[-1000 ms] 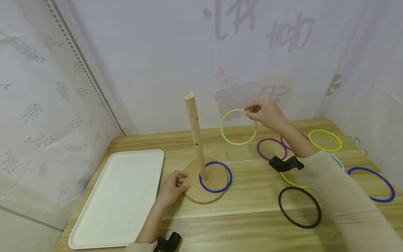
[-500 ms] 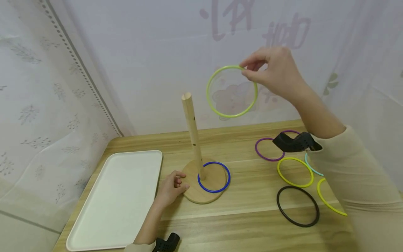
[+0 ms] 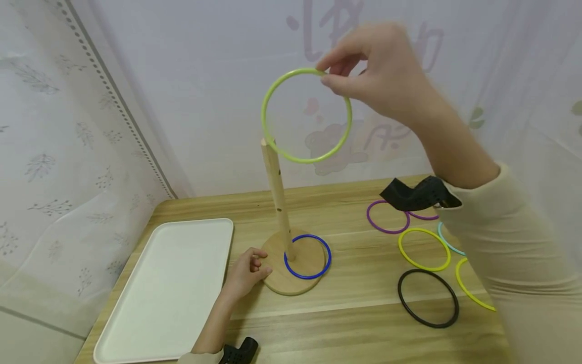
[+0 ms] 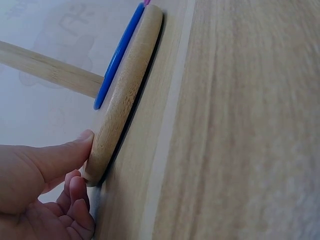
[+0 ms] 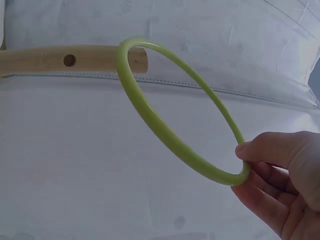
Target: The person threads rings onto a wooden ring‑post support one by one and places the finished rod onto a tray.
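My right hand pinches a lime-green ring between thumb and fingers, at its upper right in the head view. The ring hangs in the air, its lower left side crossing in front of the top of an upright wooden post. In the right wrist view, the post's end shows through the ring. A blue ring lies around the post's foot, on the round wooden base. My left hand grips the base's left edge, with the thumb on top in the left wrist view.
A white tray lies on the table's left. At right are purple rings, yellow rings, a black ring and part of a light-blue ring. My right sleeve covers the table's right side. A printed curtain hangs behind.
My right hand has lifted the lime-green ring and carried it leftward, from beside the post to the height of its top. The left hand keeps its place on the base.
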Motion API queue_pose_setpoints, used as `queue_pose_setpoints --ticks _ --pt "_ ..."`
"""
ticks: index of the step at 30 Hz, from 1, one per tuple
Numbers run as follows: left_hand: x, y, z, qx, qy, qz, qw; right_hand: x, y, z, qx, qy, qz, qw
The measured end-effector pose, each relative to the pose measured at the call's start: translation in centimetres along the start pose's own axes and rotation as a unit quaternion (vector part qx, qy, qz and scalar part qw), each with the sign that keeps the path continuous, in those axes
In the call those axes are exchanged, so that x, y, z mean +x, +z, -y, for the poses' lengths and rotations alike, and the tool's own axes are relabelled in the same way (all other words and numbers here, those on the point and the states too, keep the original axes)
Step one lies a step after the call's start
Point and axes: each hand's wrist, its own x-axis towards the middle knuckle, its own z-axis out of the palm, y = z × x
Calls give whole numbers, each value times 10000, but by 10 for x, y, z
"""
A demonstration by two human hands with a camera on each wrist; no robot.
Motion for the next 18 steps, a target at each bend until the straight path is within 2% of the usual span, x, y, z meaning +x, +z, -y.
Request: queue_pose_setpoints --ticks 6,11,14,18 --pt "1 1 -1 -30 26 -7 10000 -4 20 1 248 -68 308 9992" --pt "1 2 -2 -69 69 -27 9999 -12 42 -6 521 132 453 9975" --pt "1 2 -2 -109 66 -22 9999 -23 59 -12 687 553 646 9940" --pt "1 2 -2 -165 33 15 9999 -42 84 -22 850 1195 936 9848"
